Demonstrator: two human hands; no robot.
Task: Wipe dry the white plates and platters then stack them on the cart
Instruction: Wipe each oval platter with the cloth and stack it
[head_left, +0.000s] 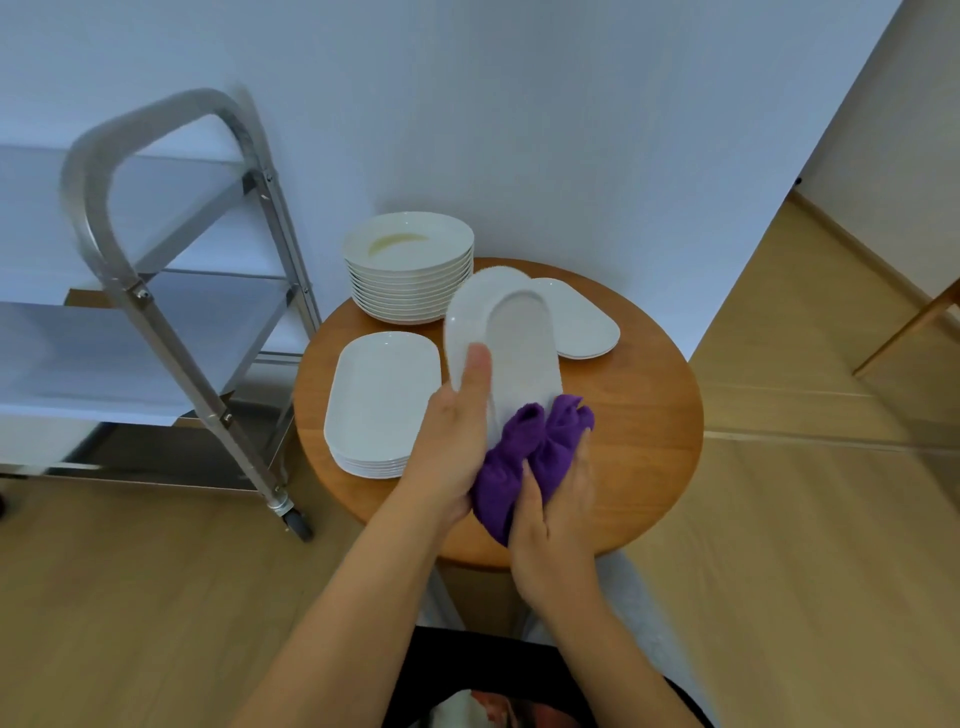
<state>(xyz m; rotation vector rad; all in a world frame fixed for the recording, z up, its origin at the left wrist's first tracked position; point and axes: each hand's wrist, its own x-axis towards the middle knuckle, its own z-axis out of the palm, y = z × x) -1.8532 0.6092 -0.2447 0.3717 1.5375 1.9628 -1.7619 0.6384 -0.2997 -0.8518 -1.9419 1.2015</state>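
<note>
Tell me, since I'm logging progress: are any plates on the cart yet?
No: the cart shelves in view hold no plates, while the plate stacks sit on the round table.

The oval platter (511, 343) I hold looks like glazed white ceramic, smooth with a soft sheen. My purple cloth (524, 457) is thick, fuzzy terry, fully matt. The round table (639, 415) under them is warm brown wood with a smooth satin finish. The cart (171, 291) beside me is brushed grey metal, dully reflective, and the floor (810, 545) is pale wood-look plank.
</note>
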